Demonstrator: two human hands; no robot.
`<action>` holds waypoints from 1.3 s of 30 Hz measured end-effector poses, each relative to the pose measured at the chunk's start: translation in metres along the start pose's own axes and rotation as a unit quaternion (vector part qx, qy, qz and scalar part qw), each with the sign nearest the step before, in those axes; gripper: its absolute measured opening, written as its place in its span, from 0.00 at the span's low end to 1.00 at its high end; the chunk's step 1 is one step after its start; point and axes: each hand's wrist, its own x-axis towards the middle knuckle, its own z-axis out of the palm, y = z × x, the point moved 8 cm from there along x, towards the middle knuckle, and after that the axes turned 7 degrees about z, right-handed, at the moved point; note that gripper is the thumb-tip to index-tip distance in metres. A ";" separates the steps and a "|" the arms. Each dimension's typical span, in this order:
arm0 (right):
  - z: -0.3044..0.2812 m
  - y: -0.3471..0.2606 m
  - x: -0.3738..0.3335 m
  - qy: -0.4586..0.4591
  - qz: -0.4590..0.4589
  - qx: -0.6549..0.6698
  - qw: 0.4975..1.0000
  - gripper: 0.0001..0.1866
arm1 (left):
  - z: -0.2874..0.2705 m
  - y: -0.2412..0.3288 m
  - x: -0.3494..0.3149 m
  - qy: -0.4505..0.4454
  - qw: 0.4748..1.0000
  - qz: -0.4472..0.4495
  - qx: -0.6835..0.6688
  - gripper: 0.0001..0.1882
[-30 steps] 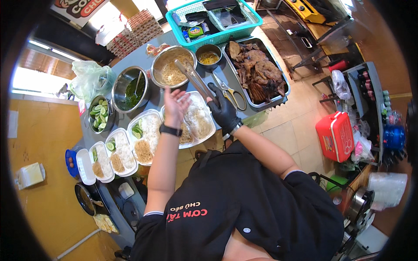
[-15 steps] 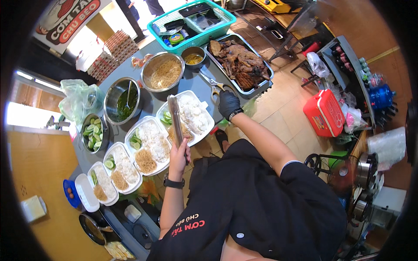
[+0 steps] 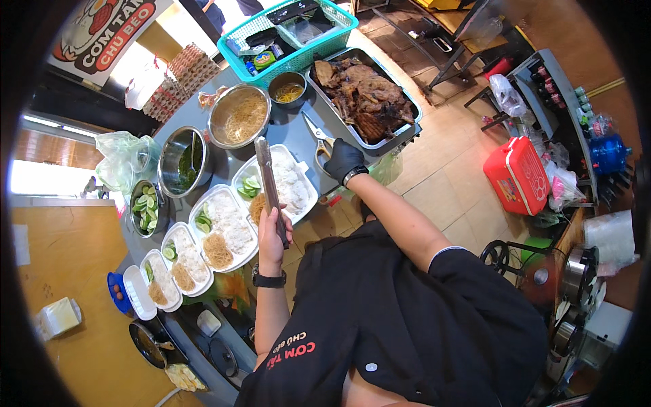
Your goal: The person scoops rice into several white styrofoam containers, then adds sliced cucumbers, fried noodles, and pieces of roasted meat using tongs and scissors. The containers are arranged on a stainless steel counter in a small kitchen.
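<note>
My left hand [image 3: 272, 237] is closed around metal tongs [image 3: 266, 173], which point away over the nearest foam box [image 3: 313, 197]. On my right hand [image 3: 344, 163] is a black glove; its fingers are closed at the handles of the scissors [image 3: 316, 132], which lie low over the table with the blades toward the noodle bowl. Part of the handles is hidden by the glove. Beyond that hand, a metal tray [image 3: 415, 122] holds browned grilled meat [image 3: 366, 95]. Several open foam boxes in a row hold white rice [image 3: 234, 227], noodles [image 3: 218, 251] and cucumber slices [image 3: 203, 221].
Behind the boxes stand a bowl of noodles [image 3: 239, 117], a bowl of dark greens [image 3: 190, 163], a bowl of cut green pieces [image 3: 144, 207] and a small pot [image 3: 288, 89]. A teal basket [image 3: 291, 60] sits at the back. A red cooler [image 3: 517, 176] stands on the floor at right.
The whole view has shifted slightly, with the table things a little further left. Both hands keep their grips on the tongs and the scissors.
</note>
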 end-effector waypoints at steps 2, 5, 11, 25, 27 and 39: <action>0.003 0.017 0.002 -0.081 -0.012 0.050 0.995 0.28 | 0.017 0.003 0.005 0.000 0.999 0.018 0.052 0.16; 0.011 0.056 -0.004 -0.253 -0.040 0.094 0.962 0.30 | 0.042 0.001 0.019 -0.032 0.989 0.022 0.144 0.15; -0.105 0.128 -0.064 -0.253 -0.108 -0.015 0.961 0.23 | 0.086 0.035 0.053 -0.082 0.885 0.092 0.449 0.16; -0.208 0.141 -0.033 0.015 -0.171 -0.153 0.973 0.24 | 0.093 0.011 0.064 -0.092 0.896 0.044 0.433 0.15; -0.212 0.136 -0.033 0.004 -0.155 -0.174 0.973 0.25 | 0.086 0.007 0.059 -0.089 0.906 0.036 0.413 0.15; -0.191 0.120 -0.039 -0.004 -0.145 -0.183 0.972 0.22 | 0.068 -0.003 0.035 -0.075 0.946 0.002 0.317 0.17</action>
